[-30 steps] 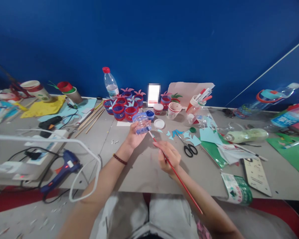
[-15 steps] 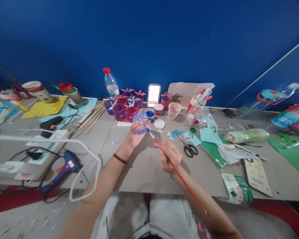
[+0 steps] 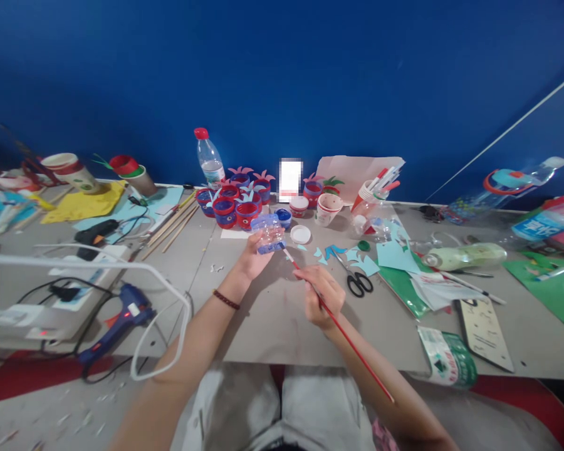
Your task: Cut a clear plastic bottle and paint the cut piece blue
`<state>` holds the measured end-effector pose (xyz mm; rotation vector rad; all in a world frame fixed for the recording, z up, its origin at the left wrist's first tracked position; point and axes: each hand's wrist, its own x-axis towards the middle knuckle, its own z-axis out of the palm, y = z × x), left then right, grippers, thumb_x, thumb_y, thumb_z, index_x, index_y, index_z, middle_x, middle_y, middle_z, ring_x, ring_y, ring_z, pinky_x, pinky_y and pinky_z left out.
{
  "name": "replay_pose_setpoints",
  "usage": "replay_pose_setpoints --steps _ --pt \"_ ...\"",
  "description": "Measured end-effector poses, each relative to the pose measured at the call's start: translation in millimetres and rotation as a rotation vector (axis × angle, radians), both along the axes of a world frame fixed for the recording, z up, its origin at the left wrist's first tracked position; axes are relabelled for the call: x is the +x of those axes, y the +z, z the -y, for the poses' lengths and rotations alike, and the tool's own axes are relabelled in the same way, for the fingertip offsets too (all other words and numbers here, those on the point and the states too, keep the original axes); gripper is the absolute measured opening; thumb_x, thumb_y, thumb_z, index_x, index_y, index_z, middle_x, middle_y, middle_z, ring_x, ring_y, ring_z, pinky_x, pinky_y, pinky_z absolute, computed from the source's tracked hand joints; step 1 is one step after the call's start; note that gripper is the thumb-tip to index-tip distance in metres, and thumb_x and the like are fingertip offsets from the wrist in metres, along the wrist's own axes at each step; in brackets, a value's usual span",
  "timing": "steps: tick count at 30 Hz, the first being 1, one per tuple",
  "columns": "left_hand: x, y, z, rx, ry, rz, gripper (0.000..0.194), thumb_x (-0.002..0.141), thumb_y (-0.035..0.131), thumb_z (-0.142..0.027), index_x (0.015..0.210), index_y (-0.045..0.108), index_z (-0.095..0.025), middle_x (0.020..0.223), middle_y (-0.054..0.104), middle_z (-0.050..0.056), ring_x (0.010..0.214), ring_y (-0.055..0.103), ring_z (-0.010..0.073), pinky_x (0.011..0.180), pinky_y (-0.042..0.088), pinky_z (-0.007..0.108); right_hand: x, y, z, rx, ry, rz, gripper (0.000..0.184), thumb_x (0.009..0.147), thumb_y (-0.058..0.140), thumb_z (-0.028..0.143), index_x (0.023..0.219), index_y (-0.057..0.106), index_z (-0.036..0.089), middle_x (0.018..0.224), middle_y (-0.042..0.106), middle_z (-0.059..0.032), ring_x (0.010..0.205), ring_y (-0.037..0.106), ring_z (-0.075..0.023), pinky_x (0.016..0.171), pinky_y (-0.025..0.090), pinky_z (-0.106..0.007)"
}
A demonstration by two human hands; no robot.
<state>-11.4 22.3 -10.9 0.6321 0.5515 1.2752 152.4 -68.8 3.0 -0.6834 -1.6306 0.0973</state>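
Observation:
My left hand (image 3: 254,257) is closed around a cut piece of clear plastic bottle (image 3: 267,233), its upper and lower bands painted blue. A long red-handled paintbrush (image 3: 348,341) is pinched in my right hand (image 3: 322,294). Its bristles touch the lower blue band, and the handle runs back over my right forearm. Just behind the bottle piece stands an open jar of blue paint (image 3: 283,218). A white lid (image 3: 301,235) lies to the right of that jar.
Painted red and blue cups (image 3: 225,214) with paper leaves cluster at the back. Black-handled scissors (image 3: 360,283) lie among light-blue paper scraps. A glue gun (image 3: 122,319) and a power strip (image 3: 82,294) with a white cable occupy the left. Plastic bottles (image 3: 465,255) lie on the right.
My right hand and the paintbrush have shifted slightly to the right. The bottle piece has tilted a little in my left hand, and its lower band shows more blue.

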Motion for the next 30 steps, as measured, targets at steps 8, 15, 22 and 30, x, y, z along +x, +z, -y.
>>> replay_pose_setpoints --steps 8,15,22,30 --pt "-0.4 0.7 -0.9 0.000 -0.022 0.029 0.034 0.070 0.078 -0.046 0.091 0.074 -0.019 0.098 0.078 0.006 0.099 0.070 0.0237 0.090 0.050 0.035 0.3 5.0 -1.5 -0.016 0.055 -0.026 0.035 0.085 0.044 0.006 0.102 0.071 0.020 0.076 0.069 -0.0056 0.066 0.065 -0.0176 0.061 0.056 -0.032" --pt "-0.7 1.9 0.2 0.002 -0.047 0.040 0.038 0.067 0.080 -0.047 0.091 0.075 -0.017 0.098 0.078 0.006 0.096 0.070 0.0229 0.088 0.051 0.033 1.8 6.7 0.6 -0.010 0.036 -0.076 0.032 0.086 0.044 0.008 0.099 0.071 0.020 0.074 0.069 -0.0053 0.064 0.064 -0.0176 0.059 0.055 -0.033" --pt "-1.3 -3.2 -2.1 0.024 -0.065 0.009 0.041 0.065 0.081 -0.047 0.092 0.076 -0.016 0.101 0.078 0.008 0.097 0.070 0.0236 0.087 0.051 0.033 2.4 2.9 -0.3 -0.091 0.062 -0.086 0.029 0.086 0.045 0.011 0.093 0.072 0.020 0.071 0.068 -0.0047 0.063 0.065 -0.0179 0.059 0.056 -0.033" --pt "-1.9 2.3 -0.4 -0.011 -0.077 0.100 0.042 0.066 0.078 -0.048 0.093 0.075 -0.015 0.098 0.078 0.007 0.095 0.071 0.0233 0.091 0.051 0.035 2.9 1.0 -0.1 -0.065 0.027 -0.107 0.030 0.087 0.044 0.012 0.095 0.072 0.020 0.072 0.070 -0.0053 0.064 0.065 -0.0178 0.061 0.056 -0.034"
